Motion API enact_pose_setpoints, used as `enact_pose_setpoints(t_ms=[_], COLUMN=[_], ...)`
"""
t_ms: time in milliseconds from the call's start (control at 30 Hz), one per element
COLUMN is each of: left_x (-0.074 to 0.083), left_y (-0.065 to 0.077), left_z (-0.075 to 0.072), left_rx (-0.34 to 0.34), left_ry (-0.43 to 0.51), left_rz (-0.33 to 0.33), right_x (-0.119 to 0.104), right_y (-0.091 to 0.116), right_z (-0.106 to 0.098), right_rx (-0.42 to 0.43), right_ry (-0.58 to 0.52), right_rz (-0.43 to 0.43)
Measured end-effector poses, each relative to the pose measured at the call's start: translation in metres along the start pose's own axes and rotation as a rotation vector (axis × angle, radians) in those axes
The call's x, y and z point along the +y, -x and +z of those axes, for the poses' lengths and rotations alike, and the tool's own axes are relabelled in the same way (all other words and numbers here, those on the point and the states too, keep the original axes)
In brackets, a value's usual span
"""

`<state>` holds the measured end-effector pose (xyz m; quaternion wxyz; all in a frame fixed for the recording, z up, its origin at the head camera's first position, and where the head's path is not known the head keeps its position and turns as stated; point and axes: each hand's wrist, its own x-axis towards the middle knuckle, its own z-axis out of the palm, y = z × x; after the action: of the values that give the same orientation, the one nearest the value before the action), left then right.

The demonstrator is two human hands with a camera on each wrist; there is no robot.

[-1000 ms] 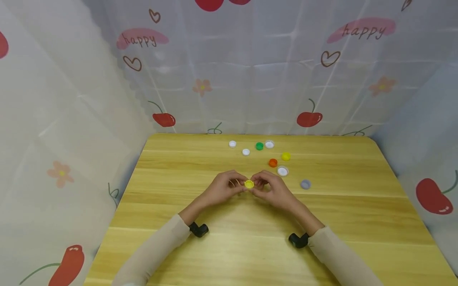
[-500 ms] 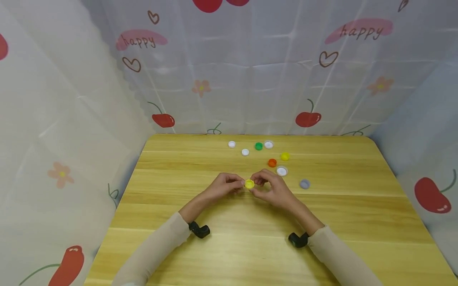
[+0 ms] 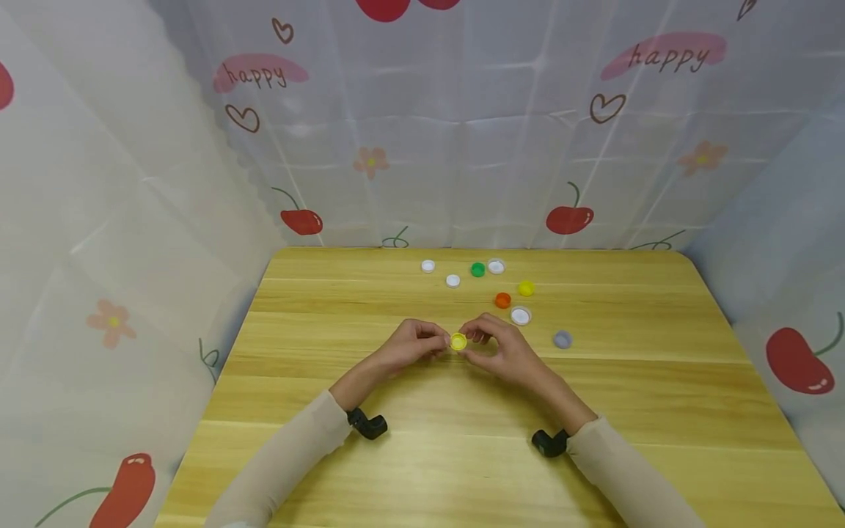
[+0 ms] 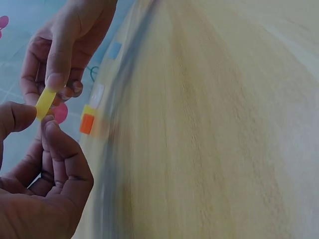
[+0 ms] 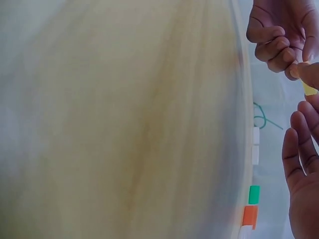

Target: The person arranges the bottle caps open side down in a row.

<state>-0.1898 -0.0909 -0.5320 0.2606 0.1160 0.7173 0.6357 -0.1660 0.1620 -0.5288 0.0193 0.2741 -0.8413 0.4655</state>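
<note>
A yellow bottle cap is held up between both hands over the middle of the table, its hollow side facing the head camera. My left hand pinches its left edge with thumb and fingertips. From the other side, my right hand grips the right edge between thumb and index finger. In the left wrist view the yellow cap shows edge-on, with fingertips of both hands on it. Only a sliver of the yellow cap appears at the border of the right wrist view.
Beyond the hands lie loose caps: an orange cap, a second yellow cap, a green cap, a grey cap and several white ones, including a larger white cap. A printed curtain surrounds the wooden table.
My left fingers have drawn together and shifted their hold on the yellow cap. The cap has tilted to face the head camera more. My right hand has barely moved.
</note>
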Motion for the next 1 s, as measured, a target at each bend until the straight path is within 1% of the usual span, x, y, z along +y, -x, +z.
enact_pose_setpoints(t_ms=[133, 233, 333, 433, 500, 600, 733, 833, 933, 1000], left_x=[0.000, 0.001, 0.003, 0.003, 0.004, 0.006, 0.008, 0.008, 0.006, 0.006], left_y=[0.001, 0.004, 0.008, 0.011, 0.013, 0.016, 0.019, 0.018, 0.017, 0.016], left_z=[-0.001, -0.002, -0.001, 0.000, 0.000, 0.002, 0.004, 0.006, 0.008, 0.009], left_rx=[0.050, 0.092, 0.129, 0.170, 0.195, 0.227, 0.260, 0.287, 0.303, 0.305], left_ry=[-0.114, -0.229, -0.300, -0.337, -0.366, -0.463, -0.641, -0.738, -0.782, -0.797], left_rz=[0.080, 0.151, 0.214, 0.288, 0.347, 0.454, 0.603, 0.710, 0.808, 0.856], right_x=[0.003, 0.005, 0.007, 0.009, 0.011, 0.010, 0.008, 0.008, 0.007, 0.007], right_y=[0.000, 0.001, 0.002, 0.001, -0.001, -0.005, -0.008, -0.009, -0.009, -0.009], right_z=[0.002, 0.002, 0.003, 0.003, 0.004, 0.005, 0.005, 0.005, 0.005, 0.005], right_rx=[0.027, 0.042, 0.048, 0.016, -0.024, -0.079, -0.110, -0.124, -0.137, -0.145], right_ry=[-0.003, -0.040, -0.108, -0.219, -0.301, -0.397, -0.468, -0.514, -0.556, -0.578], right_rz=[0.029, 0.085, 0.147, 0.159, 0.158, 0.165, 0.203, 0.219, 0.227, 0.232])
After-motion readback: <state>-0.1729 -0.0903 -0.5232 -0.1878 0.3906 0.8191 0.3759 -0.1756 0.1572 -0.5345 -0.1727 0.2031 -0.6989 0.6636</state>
